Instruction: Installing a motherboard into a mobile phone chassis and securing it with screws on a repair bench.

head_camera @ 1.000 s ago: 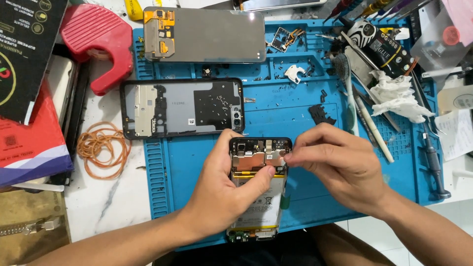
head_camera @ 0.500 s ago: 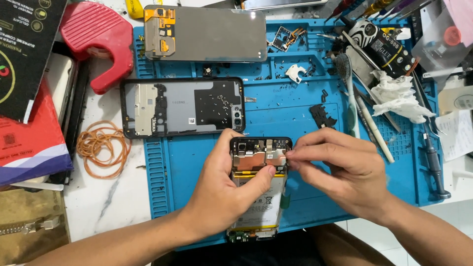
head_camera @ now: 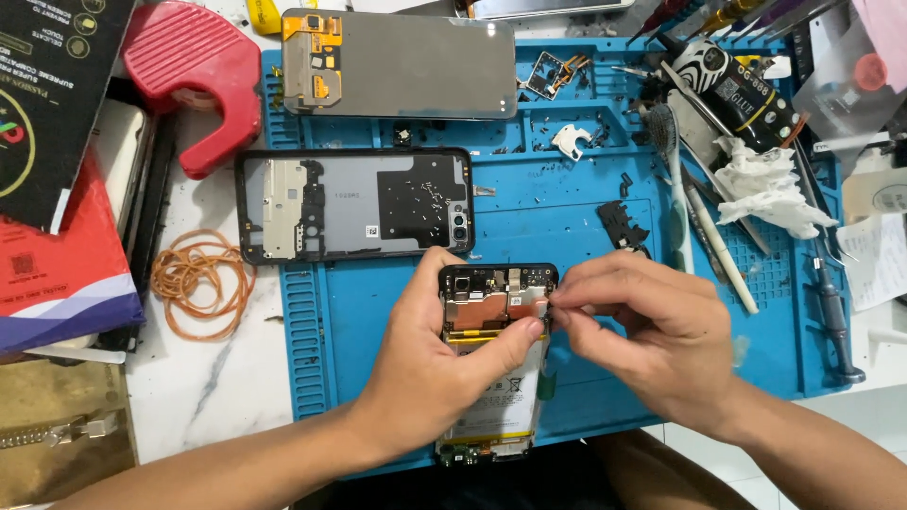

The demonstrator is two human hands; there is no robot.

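An opened phone (head_camera: pixel 493 312) lies upright on the blue repair mat (head_camera: pixel 378 312), its circuit board and battery exposed. My left hand (head_camera: pixel 439 368) grips the phone from the left, thumb laid across the battery. My right hand (head_camera: pixel 642 335) pinches with thumb and forefinger at the phone's upper right edge, beside the board; whatever small part sits between the fingertips is too small to tell.
A black phone back cover (head_camera: pixel 354 206) and a grey display panel (head_camera: pixel 402 64) lie further up the mat. Tools, a glue tube (head_camera: pixel 742 90) and crumpled tissue (head_camera: pixel 770 184) crowd the right. Rubber bands (head_camera: pixel 198 279), a red holder (head_camera: pixel 194 80) and boxes sit left.
My right hand's fingertips have drawn closer together at the phone's upper right edge. My left hand and the phone have stayed still.
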